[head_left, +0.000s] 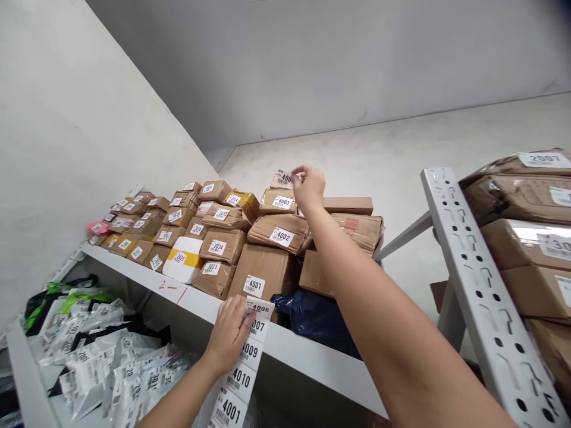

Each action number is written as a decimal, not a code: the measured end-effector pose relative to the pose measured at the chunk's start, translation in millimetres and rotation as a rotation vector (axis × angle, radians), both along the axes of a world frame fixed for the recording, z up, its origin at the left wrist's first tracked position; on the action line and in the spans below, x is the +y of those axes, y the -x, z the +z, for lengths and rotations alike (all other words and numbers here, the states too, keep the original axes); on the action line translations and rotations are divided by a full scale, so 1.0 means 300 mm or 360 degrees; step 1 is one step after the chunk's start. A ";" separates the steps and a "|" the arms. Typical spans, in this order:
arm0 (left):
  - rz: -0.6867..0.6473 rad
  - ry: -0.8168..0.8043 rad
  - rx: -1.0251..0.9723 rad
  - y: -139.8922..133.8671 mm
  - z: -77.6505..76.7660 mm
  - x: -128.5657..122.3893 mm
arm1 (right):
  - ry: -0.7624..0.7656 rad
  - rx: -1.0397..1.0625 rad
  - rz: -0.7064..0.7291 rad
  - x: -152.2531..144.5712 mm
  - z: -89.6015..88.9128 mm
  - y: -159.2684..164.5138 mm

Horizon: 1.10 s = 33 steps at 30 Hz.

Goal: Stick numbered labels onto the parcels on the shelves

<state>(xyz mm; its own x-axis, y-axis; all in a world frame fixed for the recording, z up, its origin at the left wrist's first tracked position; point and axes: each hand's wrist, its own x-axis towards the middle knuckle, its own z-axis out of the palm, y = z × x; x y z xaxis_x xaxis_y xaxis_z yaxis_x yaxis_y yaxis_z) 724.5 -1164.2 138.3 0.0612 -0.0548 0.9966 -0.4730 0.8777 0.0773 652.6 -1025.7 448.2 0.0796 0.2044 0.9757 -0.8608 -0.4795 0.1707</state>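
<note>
My left hand (pixel 228 333) pinches the upper end of a strip of numbered barcode labels (pixel 241 378), which hangs down in front of the shelf edge. Higher up, my right hand (pixel 308 187) reaches to a label (pixel 284 178) at the top of a stack, its fingers closed on the label's right edge. That label lies against a small box whose outline is mostly covered. Beneath it are a box labelled 4003 (pixel 267 201), a wrapped parcel labelled 4002 (pixel 263 228) and a larger carton labelled 4001 (pixel 245 261).
Several labelled brown parcels (pixel 223 241) line the white shelf (pixel 285 345) to the left. A dark blue bag (pixel 316 315) lies at its front edge. Below sit white plastic mailers (pixel 89 374). A perforated metal post (pixel 473 285) stands at right, beside more cartons (pixel 521 238).
</note>
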 end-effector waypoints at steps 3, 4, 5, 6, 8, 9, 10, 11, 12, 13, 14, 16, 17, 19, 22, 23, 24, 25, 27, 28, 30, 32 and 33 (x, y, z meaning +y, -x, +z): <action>0.0144 0.0172 0.0218 0.026 -0.025 -0.039 | -0.0039 -0.0046 -0.0222 -0.062 0.116 -0.007; 0.0149 0.0210 0.0251 0.030 -0.025 -0.041 | -0.0063 -0.0047 -0.0279 -0.086 0.142 -0.007; 0.0136 0.0243 0.0265 0.033 -0.023 -0.039 | -0.0084 -0.0042 -0.0323 -0.111 0.162 -0.005; 0.0111 0.0278 0.0271 0.034 -0.020 -0.035 | -0.0097 -0.0040 -0.0352 -0.136 0.178 -0.004; 0.0064 0.0341 0.0266 0.034 -0.013 -0.024 | -0.0096 -0.0041 -0.0392 -0.181 0.199 -0.002; 0.0048 0.0369 0.0260 0.033 -0.011 -0.020 | -0.0094 -0.0042 -0.0424 -0.201 0.205 -0.002; 0.0034 0.0396 0.0254 0.032 -0.009 -0.017 | -0.0090 -0.0039 -0.0462 -0.216 0.209 -0.003; 0.0024 0.0415 0.0243 0.031 -0.008 -0.016 | -0.0085 -0.0034 -0.0504 -0.229 0.211 -0.004; 0.0012 0.0427 0.0226 0.030 -0.008 -0.016 | -0.0079 -0.0024 -0.0549 -0.237 0.211 -0.006; -0.0003 0.0431 0.0211 0.029 -0.008 -0.017 | -0.0073 -0.0008 -0.0595 -0.242 0.209 -0.008; -0.0021 0.0434 0.0199 0.029 -0.007 -0.018 | -0.0069 0.0014 -0.0642 -0.243 0.205 -0.011; -0.0047 0.0432 0.0180 0.030 -0.007 -0.021 | -0.0056 0.0068 -0.0735 -0.236 0.196 -0.017; -0.0052 0.0437 0.0181 0.031 -0.007 -0.023 | -0.0046 0.0094 -0.0777 -0.230 0.192 -0.021; -0.0054 0.0451 0.0183 0.032 -0.009 -0.028 | 0.0002 0.0123 -0.0843 -0.216 0.185 -0.028; -0.0056 0.0465 0.0177 0.033 -0.012 -0.039 | 0.0075 0.0144 -0.0965 -0.201 0.184 -0.033; -0.0055 0.0469 0.0170 0.033 -0.013 -0.042 | 0.0059 0.0156 -0.1000 -0.198 0.186 -0.033; -0.0053 0.0472 0.0160 0.032 -0.013 -0.045 | 0.0024 0.0169 -0.1025 -0.196 0.187 -0.032; -0.0049 0.0474 0.0151 0.031 -0.013 -0.047 | -0.0016 0.0177 -0.1033 -0.193 0.188 -0.031; -0.0038 0.0472 0.0142 0.027 -0.012 -0.048 | -0.0041 0.0159 -0.1016 -0.178 0.181 -0.033; -0.0033 0.0469 0.0138 0.025 -0.011 -0.047 | 0.0002 0.0121 -0.0983 -0.164 0.171 -0.037; -0.0028 0.0462 0.0121 0.020 -0.011 -0.043 | 0.0153 0.0031 -0.0776 -0.119 0.129 -0.053; -0.0024 0.0454 0.0108 0.015 -0.012 -0.039 | 0.0239 0.0018 -0.0420 -0.054 0.054 -0.076; -0.0018 0.0452 0.0107 0.013 -0.012 -0.039 | 0.0202 0.0065 -0.0253 -0.019 0.003 -0.088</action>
<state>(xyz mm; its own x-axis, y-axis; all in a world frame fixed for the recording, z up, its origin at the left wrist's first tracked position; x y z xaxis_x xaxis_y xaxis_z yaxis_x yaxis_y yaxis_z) 720.6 -1175.8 134.8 0.1289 0.2246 0.9659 -0.4655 0.8738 -0.1411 679.0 -1031.3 449.1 0.1594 0.3072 0.9382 -0.9151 -0.3106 0.2571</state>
